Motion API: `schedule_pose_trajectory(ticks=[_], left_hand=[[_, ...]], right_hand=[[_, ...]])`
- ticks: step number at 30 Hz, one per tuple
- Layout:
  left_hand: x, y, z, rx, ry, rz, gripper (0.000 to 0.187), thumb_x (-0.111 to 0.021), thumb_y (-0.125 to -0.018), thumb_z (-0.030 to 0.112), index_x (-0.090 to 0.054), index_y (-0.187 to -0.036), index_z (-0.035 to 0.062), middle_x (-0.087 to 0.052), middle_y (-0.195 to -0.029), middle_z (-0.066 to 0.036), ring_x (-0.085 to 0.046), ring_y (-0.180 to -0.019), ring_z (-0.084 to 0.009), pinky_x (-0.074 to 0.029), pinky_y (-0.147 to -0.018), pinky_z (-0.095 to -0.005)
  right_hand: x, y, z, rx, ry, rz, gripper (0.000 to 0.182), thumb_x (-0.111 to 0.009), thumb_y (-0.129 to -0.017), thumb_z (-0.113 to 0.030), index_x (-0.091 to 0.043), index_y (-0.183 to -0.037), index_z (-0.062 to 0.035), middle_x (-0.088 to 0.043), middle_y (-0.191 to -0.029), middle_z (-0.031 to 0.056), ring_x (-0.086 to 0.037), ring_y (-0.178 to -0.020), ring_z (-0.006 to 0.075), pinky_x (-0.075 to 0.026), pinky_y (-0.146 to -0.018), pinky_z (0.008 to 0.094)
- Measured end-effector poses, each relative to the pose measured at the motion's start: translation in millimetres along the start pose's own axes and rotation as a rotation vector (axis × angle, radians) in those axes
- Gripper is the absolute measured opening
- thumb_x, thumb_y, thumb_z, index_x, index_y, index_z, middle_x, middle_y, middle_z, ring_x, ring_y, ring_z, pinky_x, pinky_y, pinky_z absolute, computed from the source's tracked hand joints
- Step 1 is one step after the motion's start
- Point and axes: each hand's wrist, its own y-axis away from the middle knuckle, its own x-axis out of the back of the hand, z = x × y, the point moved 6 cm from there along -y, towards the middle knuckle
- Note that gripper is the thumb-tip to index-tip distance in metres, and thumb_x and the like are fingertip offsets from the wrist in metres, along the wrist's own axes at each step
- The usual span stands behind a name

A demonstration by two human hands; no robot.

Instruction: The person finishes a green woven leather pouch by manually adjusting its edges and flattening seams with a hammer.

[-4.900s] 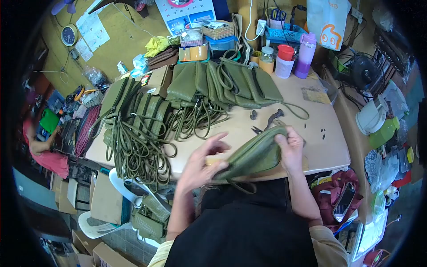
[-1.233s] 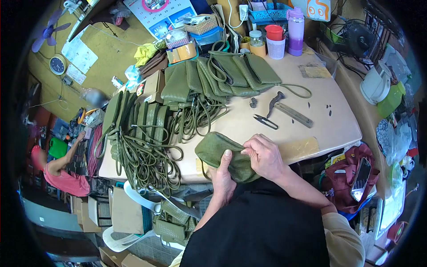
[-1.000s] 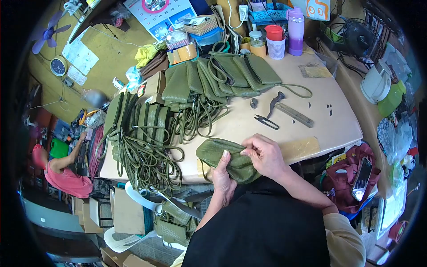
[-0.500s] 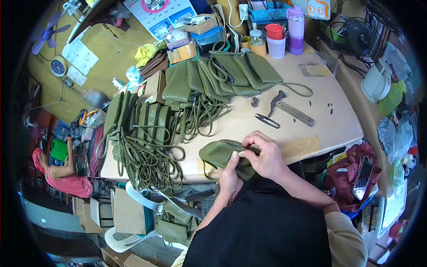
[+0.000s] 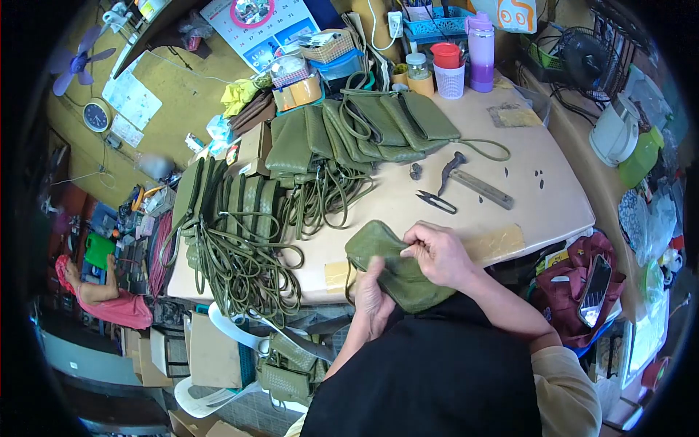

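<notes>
An olive-green leather pouch (image 5: 409,285) is held at the table's front edge, in front of my black apron. My left hand (image 5: 373,302) grips its left side, thumb on top and the other fingers partly hidden. My right hand (image 5: 440,255) pinches at the pouch's upper right edge with thumb and forefinger; whatever small part sits between the fingertips is hidden. A thin strap hangs at the pouch's left. Just beyond lie thread snips (image 5: 437,202), a hammer (image 5: 450,172) and a flat wooden bar (image 5: 482,189).
Green pouches (image 5: 386,124) lie in a row at the back, with more pouches and tangled straps (image 5: 247,262) to the left. A purple bottle (image 5: 480,54) and a red cup (image 5: 446,54) stand behind. At right is a maroon bag (image 5: 582,288) with a phone. Another person (image 5: 109,298) sits far left.
The pouch has turned and opened out flatter, showing more of its face. My right hand has shifted slightly right and down, while my left thumb has moved down-left along the pouch.
</notes>
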Motion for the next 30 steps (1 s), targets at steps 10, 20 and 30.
schedule_pose_trajectory(ticks=[10,20,30], left_hand=[[-14,1,12,-0.076,-0.06,0.109,0.031,-0.068,-0.089,0.014,-0.056,-0.115,0.0059,-0.062,-0.106,-0.008,-0.061,-0.1,-0.0211,-0.052,-0.088,-0.0394],[-14,6,9,-0.309,-0.253,0.123,0.035,-0.065,-0.09,0.015,-0.052,-0.121,0.0048,-0.06,-0.114,-0.008,-0.057,-0.107,-0.022,-0.047,-0.094,-0.0387],[-27,13,17,-0.063,-0.057,0.098,0.044,-0.067,-0.09,0.02,-0.049,-0.127,0.006,-0.058,-0.119,-0.008,-0.057,-0.11,-0.0218,-0.045,-0.099,-0.0405]], right_hand=[[-9,3,9,-0.058,-0.136,0.183,0.021,-0.076,-0.076,-0.005,-0.066,-0.093,0.0009,-0.063,-0.078,0.0061,-0.064,-0.069,0.0176,-0.052,-0.064,0.0294],[-14,4,0,-0.043,-0.082,0.242,0.006,-0.068,-0.081,-0.001,-0.065,-0.085,0.0026,-0.065,-0.079,0.0126,-0.064,-0.069,0.025,-0.051,-0.061,0.0327],[-8,-1,-5,0.055,0.017,0.156,0.008,-0.061,-0.087,-0.002,-0.053,-0.089,0.0,-0.058,-0.073,0.0162,-0.058,-0.063,0.0328,-0.046,-0.057,0.0353]])
